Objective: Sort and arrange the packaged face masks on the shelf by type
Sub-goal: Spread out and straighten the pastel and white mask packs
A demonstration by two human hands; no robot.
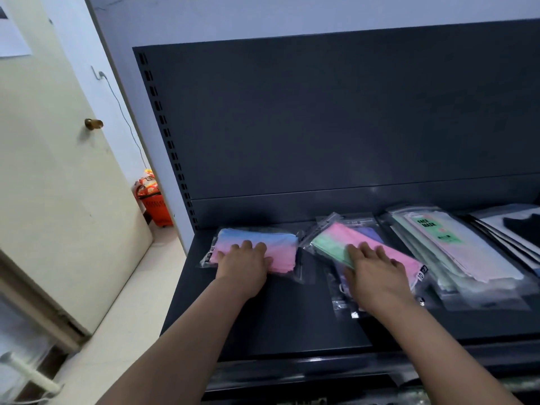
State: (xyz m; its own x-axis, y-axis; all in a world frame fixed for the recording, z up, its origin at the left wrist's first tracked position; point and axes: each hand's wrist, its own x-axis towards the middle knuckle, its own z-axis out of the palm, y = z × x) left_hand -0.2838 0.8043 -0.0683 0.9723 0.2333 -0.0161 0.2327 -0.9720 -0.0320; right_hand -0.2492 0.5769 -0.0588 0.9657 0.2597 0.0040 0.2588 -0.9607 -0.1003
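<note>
Where the left hand point(244, 266) rests, a glossy rectangular packet point(257, 236) lies.

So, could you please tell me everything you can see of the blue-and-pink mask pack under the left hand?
The blue-and-pink mask pack is a clear plastic pouch of masks fading from blue at the back to pink in front. It lies flat on the dark shelf, with the left hand resting on it.

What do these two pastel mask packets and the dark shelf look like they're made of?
Blue-pink packet and green-pink packet: clear glossy plastic film, judging by glints and see-through edges. Shelf: probably painted metal, matt dark grey, with a slotted upright.
</note>
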